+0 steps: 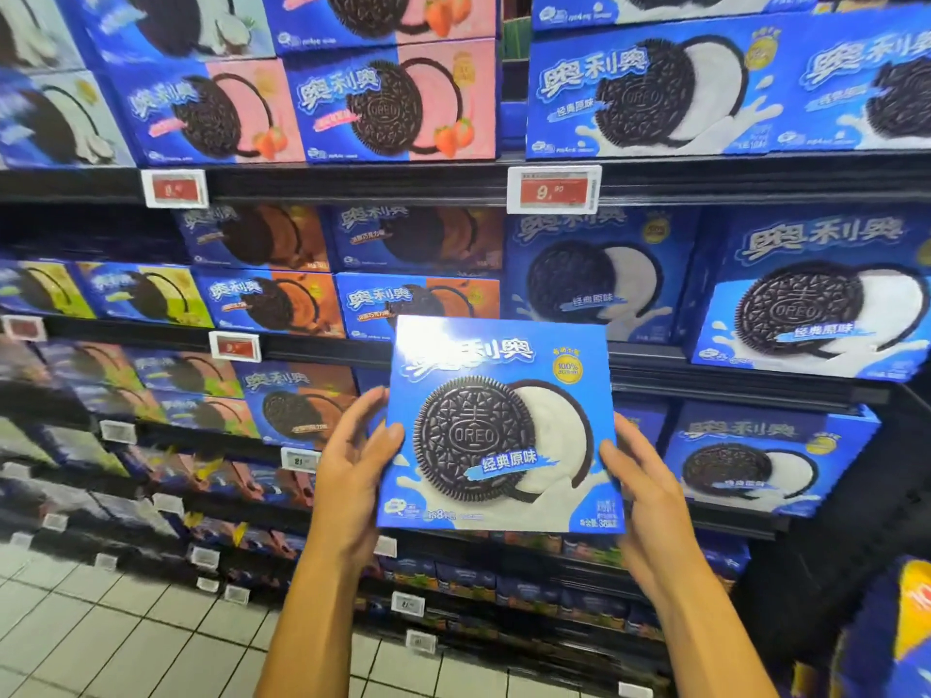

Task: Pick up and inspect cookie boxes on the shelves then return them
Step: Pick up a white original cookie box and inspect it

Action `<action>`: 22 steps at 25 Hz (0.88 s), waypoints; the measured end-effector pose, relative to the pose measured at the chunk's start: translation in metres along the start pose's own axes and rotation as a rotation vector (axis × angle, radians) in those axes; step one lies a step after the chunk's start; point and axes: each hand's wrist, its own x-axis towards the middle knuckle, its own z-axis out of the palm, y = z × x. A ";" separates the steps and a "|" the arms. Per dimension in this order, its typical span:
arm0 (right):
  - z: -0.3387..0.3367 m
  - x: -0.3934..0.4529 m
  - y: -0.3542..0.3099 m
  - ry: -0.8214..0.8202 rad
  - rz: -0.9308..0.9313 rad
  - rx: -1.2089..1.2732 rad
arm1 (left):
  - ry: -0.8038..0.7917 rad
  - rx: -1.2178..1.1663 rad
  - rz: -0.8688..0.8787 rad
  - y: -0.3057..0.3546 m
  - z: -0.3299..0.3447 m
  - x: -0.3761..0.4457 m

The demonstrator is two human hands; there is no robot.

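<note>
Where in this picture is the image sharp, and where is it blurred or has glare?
Head view: the held Oreo box is mostly sharp, with glare washing out its top lettering; the left shelves are smeared with blur; shelf lines bow from wide-angle distortion; both hands, left hand and right hand, look clear.

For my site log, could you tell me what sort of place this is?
Most likely a supermarket aisle: shelves stacked with many cookie boxes, price tags clipped to the shelf edges, and a tiled floor. The left hand and right hand hold one blue cookie box.
</note>
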 end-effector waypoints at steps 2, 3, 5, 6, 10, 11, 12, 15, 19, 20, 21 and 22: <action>0.015 -0.003 0.002 -0.049 -0.007 -0.051 | 0.008 -0.001 0.033 0.005 -0.013 0.001; 0.024 -0.005 0.004 -0.065 -0.024 -0.090 | 0.021 -0.009 0.033 0.007 -0.020 0.002; 0.041 -0.008 0.011 -0.089 -0.056 -0.193 | 0.052 -0.024 0.025 0.010 -0.033 0.004; 0.048 -0.009 0.015 -0.112 -0.068 -0.253 | 0.066 -0.024 0.017 0.012 -0.040 0.006; 0.070 -0.013 0.032 -0.142 -0.139 -0.358 | 0.007 -0.065 -0.076 0.016 -0.064 0.015; 0.075 -0.012 0.036 -0.124 -0.155 -0.349 | -0.010 -0.087 -0.094 0.017 -0.070 0.017; 0.080 -0.013 0.040 -0.100 -0.167 -0.336 | -0.021 -0.110 -0.107 0.019 -0.076 0.020; 0.095 -0.016 0.049 -0.045 -0.186 -0.273 | -0.062 -0.219 -0.120 0.026 -0.093 0.028; 0.109 -0.022 0.057 0.011 -0.175 -0.163 | -0.121 -0.235 -0.137 0.033 -0.109 0.033; 0.112 -0.023 0.060 0.024 -0.173 -0.144 | -0.142 -0.211 -0.152 0.034 -0.112 0.034; 0.118 -0.024 0.062 0.039 -0.177 -0.133 | -0.170 -0.185 -0.168 0.036 -0.115 0.035; 0.123 -0.026 0.064 0.055 -0.189 -0.131 | -0.200 -0.166 -0.183 0.038 -0.119 0.037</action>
